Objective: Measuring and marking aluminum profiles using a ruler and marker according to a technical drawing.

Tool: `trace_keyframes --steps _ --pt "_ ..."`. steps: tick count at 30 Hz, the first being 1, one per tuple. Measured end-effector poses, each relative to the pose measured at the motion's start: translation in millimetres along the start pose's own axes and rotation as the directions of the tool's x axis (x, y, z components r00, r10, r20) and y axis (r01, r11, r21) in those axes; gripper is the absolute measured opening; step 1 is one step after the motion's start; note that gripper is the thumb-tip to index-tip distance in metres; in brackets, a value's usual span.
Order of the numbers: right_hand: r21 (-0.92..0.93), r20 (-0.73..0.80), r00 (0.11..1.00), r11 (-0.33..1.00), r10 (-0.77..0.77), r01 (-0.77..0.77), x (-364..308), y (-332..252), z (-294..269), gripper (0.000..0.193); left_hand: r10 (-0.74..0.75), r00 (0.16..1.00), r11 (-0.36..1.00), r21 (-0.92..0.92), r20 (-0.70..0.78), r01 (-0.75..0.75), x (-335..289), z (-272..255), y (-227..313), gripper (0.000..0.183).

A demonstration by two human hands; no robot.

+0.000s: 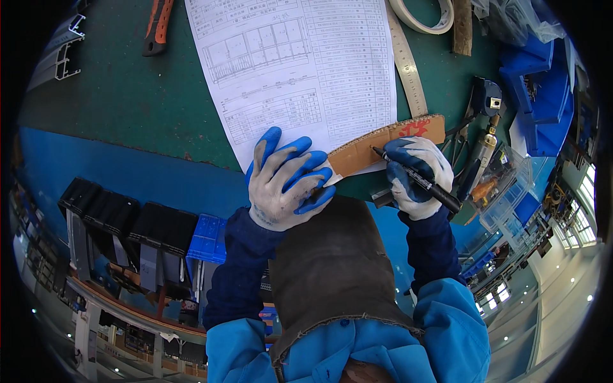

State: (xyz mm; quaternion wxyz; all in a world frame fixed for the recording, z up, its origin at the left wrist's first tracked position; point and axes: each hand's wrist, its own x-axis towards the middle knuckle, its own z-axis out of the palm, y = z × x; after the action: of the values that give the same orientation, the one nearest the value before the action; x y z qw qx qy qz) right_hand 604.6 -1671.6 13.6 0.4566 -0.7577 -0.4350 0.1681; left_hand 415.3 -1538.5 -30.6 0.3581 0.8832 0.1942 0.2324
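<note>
My left hand (281, 185), in a white and blue work glove, lies with fingers spread over the lower edge of a printed sheet (262, 64). Its fingertips reach the left end of a brown cardboard strip (361, 152). My right hand (418, 175), gloved the same way, is closed around a black marker pen (424, 182). The pen's tip points up and left, at or just above the cardboard; contact is not certain. Red marks show at the strip's right end. A steel ruler (408, 70) runs beside the sheet, its lower end meeting the cardboard.
Around the green worktable (121, 102) lie an orange-handled tool (158, 29), a tape roll (424, 16), a tape measure (486, 96) and blue bins (543, 96). Metal profiles (57, 51) sit at far left. Black crates (163, 230) stand below the table's front edge.
</note>
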Motion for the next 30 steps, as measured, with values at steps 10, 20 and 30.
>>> trace_keyframes --steps 10,20,30 --pt "0.048 0.072 0.997 0.999 -0.011 0.008 -2.5 -0.4 -8.0 0.026 -0.009 1.000 1.000 -0.004 0.010 0.009 -1.9 -0.1 -0.1 0.036" --pt "0.010 0.052 0.998 1.000 0.022 -0.022 -8.1 2.3 -8.2 0.027 0.020 1.000 1.000 -0.001 0.000 -0.020 3.7 -0.2 0.7 0.033" --pt "-0.022 0.065 0.998 1.000 0.001 0.000 -7.5 1.6 -8.7 0.028 0.011 1.000 1.000 -0.010 0.006 -0.011 3.0 -0.5 0.5 0.037"
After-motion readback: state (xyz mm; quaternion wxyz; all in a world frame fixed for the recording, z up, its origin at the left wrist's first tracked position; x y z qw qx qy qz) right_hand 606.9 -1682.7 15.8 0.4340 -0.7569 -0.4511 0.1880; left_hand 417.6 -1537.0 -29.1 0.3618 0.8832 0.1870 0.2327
